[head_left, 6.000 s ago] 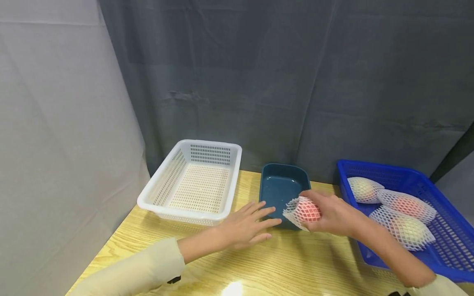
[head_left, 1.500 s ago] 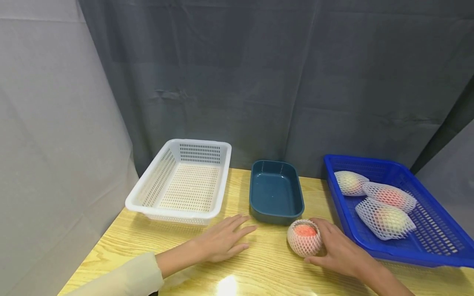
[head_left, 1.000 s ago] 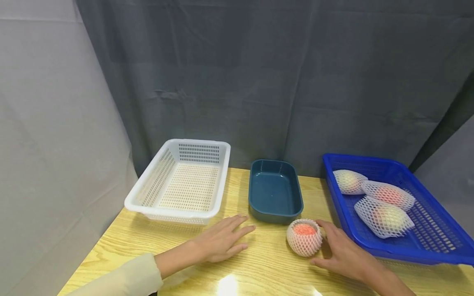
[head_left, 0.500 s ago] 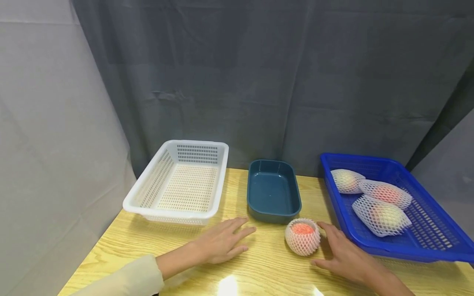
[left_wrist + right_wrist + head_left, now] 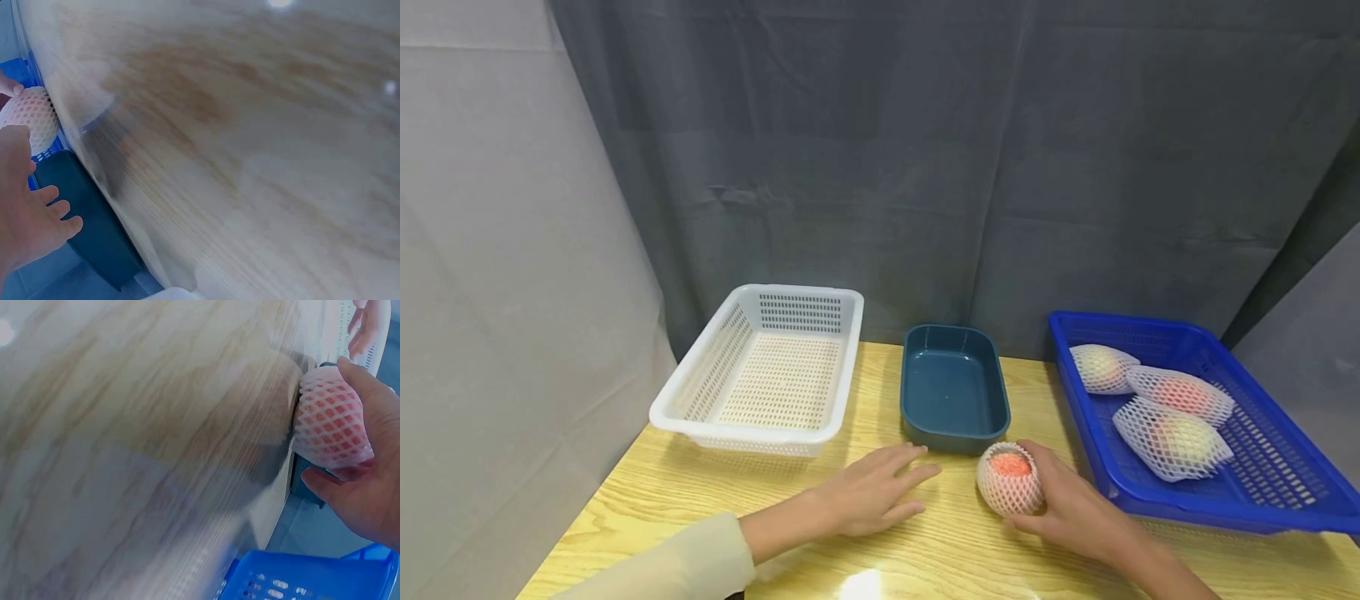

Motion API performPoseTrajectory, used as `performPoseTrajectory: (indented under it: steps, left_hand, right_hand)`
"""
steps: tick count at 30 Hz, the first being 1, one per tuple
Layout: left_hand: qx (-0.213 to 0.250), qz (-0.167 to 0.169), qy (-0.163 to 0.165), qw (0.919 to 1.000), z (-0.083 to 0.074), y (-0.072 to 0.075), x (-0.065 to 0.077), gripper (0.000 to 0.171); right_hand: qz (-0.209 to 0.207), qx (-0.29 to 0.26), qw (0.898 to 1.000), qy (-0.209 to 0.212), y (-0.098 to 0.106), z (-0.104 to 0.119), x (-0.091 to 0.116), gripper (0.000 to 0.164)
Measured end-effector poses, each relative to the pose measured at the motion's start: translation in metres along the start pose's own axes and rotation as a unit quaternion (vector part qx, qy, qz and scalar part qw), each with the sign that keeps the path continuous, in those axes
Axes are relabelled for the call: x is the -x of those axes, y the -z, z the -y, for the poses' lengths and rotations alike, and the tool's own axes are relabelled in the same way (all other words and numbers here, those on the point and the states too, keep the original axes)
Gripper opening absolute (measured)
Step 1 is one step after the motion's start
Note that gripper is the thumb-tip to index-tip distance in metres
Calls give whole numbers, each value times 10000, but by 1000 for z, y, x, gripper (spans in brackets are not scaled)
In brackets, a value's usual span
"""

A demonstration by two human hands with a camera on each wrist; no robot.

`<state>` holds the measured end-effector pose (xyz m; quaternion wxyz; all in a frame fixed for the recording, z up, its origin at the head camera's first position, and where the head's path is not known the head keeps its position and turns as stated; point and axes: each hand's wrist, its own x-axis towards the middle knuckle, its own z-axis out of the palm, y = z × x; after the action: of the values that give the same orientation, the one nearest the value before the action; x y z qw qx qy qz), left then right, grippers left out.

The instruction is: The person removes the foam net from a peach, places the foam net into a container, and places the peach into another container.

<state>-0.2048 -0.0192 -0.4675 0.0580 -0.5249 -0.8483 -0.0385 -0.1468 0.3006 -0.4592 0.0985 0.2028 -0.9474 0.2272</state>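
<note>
Fingers of the right hand (image 5: pixel 1067 507) had just curled about the round red fruit in white foam netting (image 5: pixel 1009 487), near-right of the rectangular teal plastic tub (image 5: pixel 953 392), regaining hold; the left hand's (image 5: pixel 876 492) stayed spread.

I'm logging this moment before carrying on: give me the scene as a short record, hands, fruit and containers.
Right hand: grips the netted fruit from its right side
Left hand: fingers spread, holding nothing
Fruit in grip: reddish, nearer the person than the dark tub; table contact unclear
White basket: left of the tub
Blue basket: far right, holds three more netted fruits
</note>
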Motion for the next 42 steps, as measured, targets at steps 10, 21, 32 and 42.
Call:
performPoseTrajectory:
  steps: [10,21,32,42]
  left_hand:
    - [-110,-124,-107,9998,-5,6,-11,56]
    - [-236,-352,-138,9990,-2,22,-19,57]
    - [-98,-398,-53,9991,-1,29,-20,56]
    - [-140,-557,-69,9983,1,35,-20,55]
  right_hand:
    - [-252,34,9992,316,-9,5,-9,83]
    - [-430,271,9979,403,-8,13,-13,80]
    - [-605,-376,9974,62,4,31,-25,81]
    - [-988,-973,9892,-480,19,44,-33,83]
